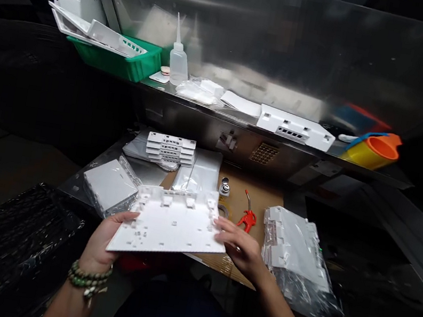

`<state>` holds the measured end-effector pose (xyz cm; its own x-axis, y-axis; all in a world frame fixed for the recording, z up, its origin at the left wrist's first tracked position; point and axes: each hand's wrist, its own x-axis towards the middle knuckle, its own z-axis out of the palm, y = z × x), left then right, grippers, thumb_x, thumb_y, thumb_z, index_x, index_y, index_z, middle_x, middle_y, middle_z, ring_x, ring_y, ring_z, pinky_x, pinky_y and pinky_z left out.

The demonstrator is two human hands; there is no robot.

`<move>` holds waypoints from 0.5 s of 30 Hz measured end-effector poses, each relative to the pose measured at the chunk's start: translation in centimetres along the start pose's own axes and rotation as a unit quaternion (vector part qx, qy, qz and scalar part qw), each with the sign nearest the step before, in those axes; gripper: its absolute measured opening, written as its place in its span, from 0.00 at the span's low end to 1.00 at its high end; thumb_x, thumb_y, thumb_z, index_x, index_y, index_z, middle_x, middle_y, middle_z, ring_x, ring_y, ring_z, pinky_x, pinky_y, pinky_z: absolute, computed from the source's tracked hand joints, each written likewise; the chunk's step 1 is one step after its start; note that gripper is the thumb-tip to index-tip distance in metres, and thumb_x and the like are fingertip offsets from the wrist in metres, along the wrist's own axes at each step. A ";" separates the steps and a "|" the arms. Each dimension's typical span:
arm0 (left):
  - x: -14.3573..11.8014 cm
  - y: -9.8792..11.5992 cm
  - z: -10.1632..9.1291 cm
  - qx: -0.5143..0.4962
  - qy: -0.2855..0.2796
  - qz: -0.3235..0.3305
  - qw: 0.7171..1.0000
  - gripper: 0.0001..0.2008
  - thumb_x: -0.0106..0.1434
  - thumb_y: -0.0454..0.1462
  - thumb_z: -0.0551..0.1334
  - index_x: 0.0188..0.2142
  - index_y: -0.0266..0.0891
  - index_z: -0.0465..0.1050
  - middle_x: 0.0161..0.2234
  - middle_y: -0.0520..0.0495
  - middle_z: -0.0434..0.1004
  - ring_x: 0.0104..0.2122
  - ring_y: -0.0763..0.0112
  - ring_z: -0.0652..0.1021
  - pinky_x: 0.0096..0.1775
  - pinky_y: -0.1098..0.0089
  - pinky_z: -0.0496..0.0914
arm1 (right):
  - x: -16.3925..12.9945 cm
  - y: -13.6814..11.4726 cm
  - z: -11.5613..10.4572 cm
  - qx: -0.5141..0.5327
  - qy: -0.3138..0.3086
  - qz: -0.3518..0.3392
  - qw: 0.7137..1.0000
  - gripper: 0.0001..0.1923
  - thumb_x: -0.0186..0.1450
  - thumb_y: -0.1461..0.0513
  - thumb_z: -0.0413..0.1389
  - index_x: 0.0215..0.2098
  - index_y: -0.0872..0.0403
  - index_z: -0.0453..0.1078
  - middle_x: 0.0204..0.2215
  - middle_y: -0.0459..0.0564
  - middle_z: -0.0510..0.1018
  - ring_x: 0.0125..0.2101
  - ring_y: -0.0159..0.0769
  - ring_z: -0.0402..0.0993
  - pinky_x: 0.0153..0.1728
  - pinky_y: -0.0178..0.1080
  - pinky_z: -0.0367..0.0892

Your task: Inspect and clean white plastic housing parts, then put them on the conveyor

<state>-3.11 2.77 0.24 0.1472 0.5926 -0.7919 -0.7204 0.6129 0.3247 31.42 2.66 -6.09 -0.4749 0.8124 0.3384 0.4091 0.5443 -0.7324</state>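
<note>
A flat white plastic cover (pixel 171 230) with clips and small raised tabs is held up above the front of the bench, slightly tilted. My left hand (pixel 105 235) grips its left edge, thumb on top and the other fingers hidden beneath. At the right edge, my right hand (pixel 241 244) has its fingers on the cover's surface, somewhat blurred. Just beyond the cover stand a small metal-lidded dispenser (pixel 225 187) and a roll of tape (pixel 222 211), partly hidden. A red air blow gun (pixel 248 219) lies to the right of them.
Bagged white parts lie in a right-hand stack (pixel 297 248) and a left-hand pile (pixel 112 185). Behind are stacked white covers (pixel 170 149) and clear plastic bags (pixel 203 170). The shelf above holds a green bin (pixel 141 65), a squeeze bottle (pixel 178 64), a white housing (pixel 295 127) and a yellow-orange cup (pixel 375 151).
</note>
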 end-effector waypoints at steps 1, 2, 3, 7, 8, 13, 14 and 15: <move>-0.1 0.4 -0.6 -0.012 0.003 0.028 1.000 0.38 0.63 0.25 0.53 0.72 0.29 0.51 0.46 0.30 0.84 0.46 0.40 0.84 0.51 0.41 0.77 | 0.5 1.5 0.8 -0.035 -0.025 0.076 0.996 0.15 0.73 0.58 0.55 0.56 0.50 0.74 0.62 0.55 0.75 0.65 0.44 0.68 0.64 0.52 0.67; -0.3 0.7 -1.1 -0.027 0.001 0.066 0.997 0.40 0.61 0.24 0.53 0.73 0.31 0.48 0.47 0.31 0.84 0.46 0.41 0.83 0.52 0.40 0.77 | 1.2 3.2 1.5 -0.079 -0.048 0.166 0.982 0.17 0.73 0.57 0.56 0.59 0.50 0.71 0.63 0.56 0.74 0.65 0.45 0.67 0.64 0.51 0.66; -0.6 1.0 -1.4 -0.045 -0.002 0.107 0.993 0.42 0.60 0.23 0.53 0.73 0.32 0.47 0.48 0.32 0.84 0.47 0.42 0.83 0.53 0.40 0.76 | 2.1 4.9 2.3 -0.114 -0.065 0.237 0.963 0.18 0.73 0.58 0.55 0.60 0.50 0.71 0.62 0.57 0.75 0.64 0.46 0.69 0.63 0.51 0.68; -1.5 1.6 -1.9 -0.099 -0.028 0.223 0.969 0.41 0.61 0.24 0.53 0.74 0.34 0.47 0.48 0.35 0.85 0.51 0.43 0.82 0.56 0.40 0.74 | 5.6 10.6 5.7 -0.188 -0.138 0.376 0.897 0.14 0.73 0.57 0.57 0.53 0.55 0.73 0.52 0.55 0.79 0.50 0.43 0.78 0.52 0.50 0.75; -1.7 1.6 -1.8 -0.108 -0.034 0.237 0.965 0.40 0.62 0.25 0.54 0.73 0.33 0.48 0.47 0.35 0.85 0.52 0.43 0.81 0.56 0.40 0.73 | 6.3 11.4 6.6 -0.203 -0.155 0.394 0.883 0.15 0.73 0.56 0.58 0.54 0.55 0.72 0.52 0.54 0.78 0.49 0.42 0.78 0.51 0.50 0.75; -2.5 1.1 -1.4 -0.129 -0.035 0.269 0.954 0.34 0.67 0.30 0.55 0.72 0.34 0.54 0.50 0.35 0.83 0.54 0.42 0.79 0.58 0.41 0.71 | 7.2 12.9 8.7 -0.260 -0.200 0.419 0.846 0.18 0.72 0.55 0.59 0.56 0.55 0.71 0.54 0.55 0.76 0.49 0.42 0.77 0.50 0.50 0.76; -2.6 1.1 -1.4 -0.133 -0.035 0.273 0.952 0.34 0.67 0.31 0.55 0.72 0.35 0.55 0.51 0.35 0.83 0.54 0.42 0.79 0.58 0.41 0.71 | 7.1 12.9 8.4 -0.267 -0.200 0.416 0.846 0.18 0.72 0.55 0.59 0.56 0.55 0.71 0.53 0.54 0.76 0.49 0.42 0.77 0.49 0.49 0.76; -2.6 1.1 -1.5 -0.138 -0.035 0.273 0.951 0.33 0.67 0.31 0.55 0.72 0.35 0.55 0.52 0.36 0.83 0.54 0.42 0.79 0.59 0.41 0.71 | 7.1 12.9 7.8 -0.274 -0.197 0.411 0.847 0.17 0.72 0.55 0.59 0.55 0.55 0.71 0.52 0.54 0.77 0.48 0.41 0.77 0.49 0.49 0.76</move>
<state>-5.33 1.08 1.91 -0.2622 0.8223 -0.5051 -0.8515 0.0492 0.5221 27.26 13.86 -17.77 -0.0330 0.8898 -0.4552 0.9764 -0.0686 -0.2049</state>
